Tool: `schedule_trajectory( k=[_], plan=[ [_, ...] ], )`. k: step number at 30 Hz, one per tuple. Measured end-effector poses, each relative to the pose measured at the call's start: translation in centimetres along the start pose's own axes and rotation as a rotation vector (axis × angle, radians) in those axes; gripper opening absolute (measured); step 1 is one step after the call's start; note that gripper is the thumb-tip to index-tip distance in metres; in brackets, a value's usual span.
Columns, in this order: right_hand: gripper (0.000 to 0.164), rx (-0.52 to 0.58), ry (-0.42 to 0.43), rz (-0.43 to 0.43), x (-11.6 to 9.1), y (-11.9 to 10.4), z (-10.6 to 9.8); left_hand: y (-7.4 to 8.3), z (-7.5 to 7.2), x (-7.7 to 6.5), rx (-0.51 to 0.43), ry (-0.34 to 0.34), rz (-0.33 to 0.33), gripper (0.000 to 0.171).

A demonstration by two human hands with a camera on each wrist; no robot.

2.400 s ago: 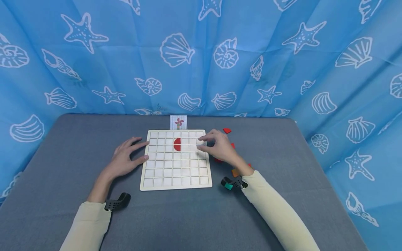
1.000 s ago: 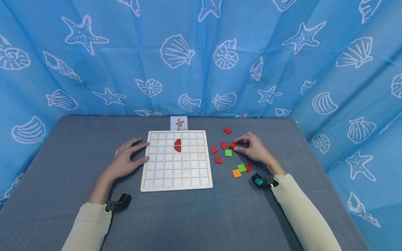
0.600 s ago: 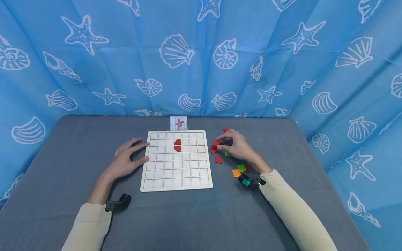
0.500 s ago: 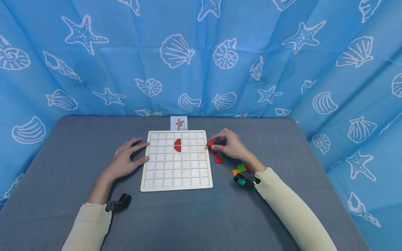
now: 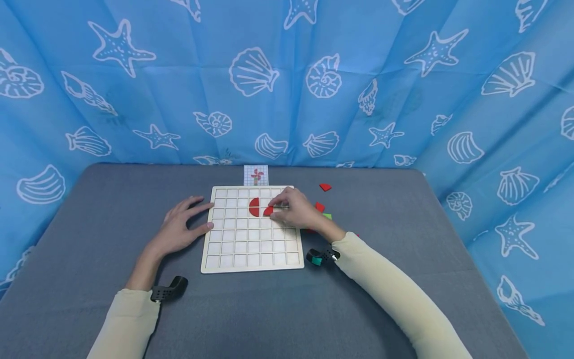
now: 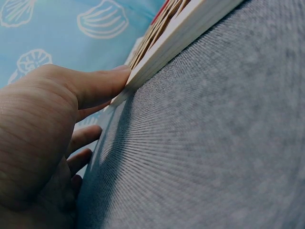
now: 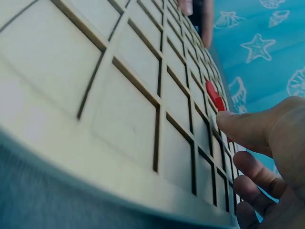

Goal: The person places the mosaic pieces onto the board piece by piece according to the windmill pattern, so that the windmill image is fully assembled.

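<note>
My right hand (image 5: 298,209) pinches a red quarter-circle tile (image 5: 268,211) between thumb and fingertips, close over the white gridded wooden board (image 5: 240,234). On the board, just left of this tile, two red quarter-circle tiles (image 5: 254,207) lie one above the other and form a half disc. In the right wrist view the thumb is at the board's far cells, near red tiles (image 7: 214,95). My left hand (image 5: 179,227) lies at the board's left edge with fingers spread; in the left wrist view its thumb (image 6: 102,87) touches the wooden rim.
A small pattern card (image 5: 255,174) with a red pinwheel lies behind the board. Right of it are loose red tiles (image 5: 325,187) and a green square tile (image 5: 328,216), partly hidden by the right arm. A blue shell-print curtain (image 5: 287,99) hangs behind the grey table (image 5: 251,314).
My right hand reached the loose tiles on the right, took a red quarter-circle tile and carried it left over the board beside the half disc. The left hand has stayed put.
</note>
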State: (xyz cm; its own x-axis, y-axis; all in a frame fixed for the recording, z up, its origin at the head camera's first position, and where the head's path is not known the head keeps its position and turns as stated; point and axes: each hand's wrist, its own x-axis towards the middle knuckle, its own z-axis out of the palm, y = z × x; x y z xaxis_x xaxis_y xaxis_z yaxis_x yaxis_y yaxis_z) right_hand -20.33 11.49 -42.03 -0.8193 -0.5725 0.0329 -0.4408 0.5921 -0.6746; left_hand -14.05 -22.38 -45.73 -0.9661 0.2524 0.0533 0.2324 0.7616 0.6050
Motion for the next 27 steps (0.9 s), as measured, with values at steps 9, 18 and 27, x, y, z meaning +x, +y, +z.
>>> schedule_trajectory(
  k=[9, 18, 27],
  plan=[
    [0.024, -0.020, -0.018, -0.003, 0.5, -0.4, 0.6, 0.1, -0.1, 0.1, 0.004, -0.004, 0.002, 0.062],
    [0.026, -0.021, -0.025, 0.031, 0.4, -0.7, 0.7, -0.1, 0.0, 0.0, 0.000, 0.006, 0.013, 0.062],
    [0.030, 0.018, 0.022, 0.021, -0.7, -0.7, -0.5, -0.1, 0.1, -0.1, -0.005, 0.008, 0.010, 0.062]
  ],
)
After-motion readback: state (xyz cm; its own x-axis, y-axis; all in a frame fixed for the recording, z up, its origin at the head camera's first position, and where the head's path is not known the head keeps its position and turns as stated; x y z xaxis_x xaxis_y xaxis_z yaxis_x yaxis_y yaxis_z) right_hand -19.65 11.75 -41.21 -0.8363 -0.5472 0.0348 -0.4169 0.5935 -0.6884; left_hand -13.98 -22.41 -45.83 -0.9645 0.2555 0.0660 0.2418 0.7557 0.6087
